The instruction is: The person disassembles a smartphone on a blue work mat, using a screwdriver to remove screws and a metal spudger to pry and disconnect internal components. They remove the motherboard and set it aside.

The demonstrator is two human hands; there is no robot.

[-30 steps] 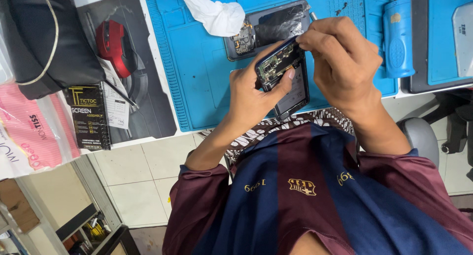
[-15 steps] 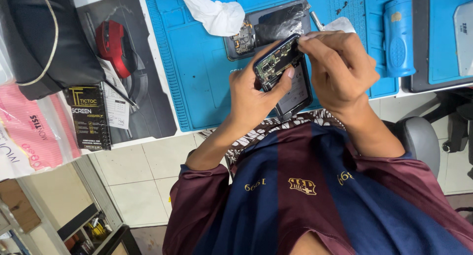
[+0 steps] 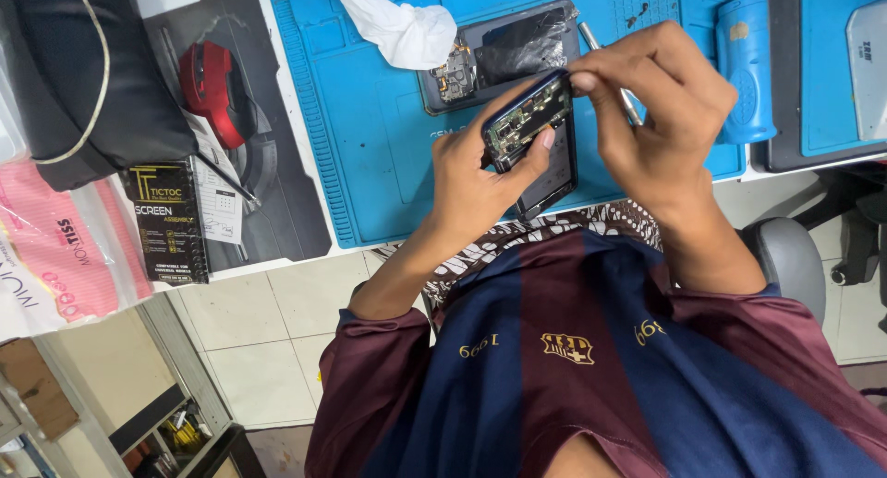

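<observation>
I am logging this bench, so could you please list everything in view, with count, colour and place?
opened phone: one, dark, circuit boards exposed, held above the mat
repair mat: one, blue, on the bench
second phone body: one, dark, on the mat behind the hands
white cloth: one, top of the mat
computer mouse: one, red, on a dark pad at left
black box: one, bench edge
pink packet: one, far left
blue bottle: one, right of the mat
left hand: grip on the opened phone
right hand: fingertips at the phone's top edge

My feed: bright even overhead light, soft shadows, slight glare on blue mat (image 3: 388, 136), mild edge distortion, focus sharp.
</observation>
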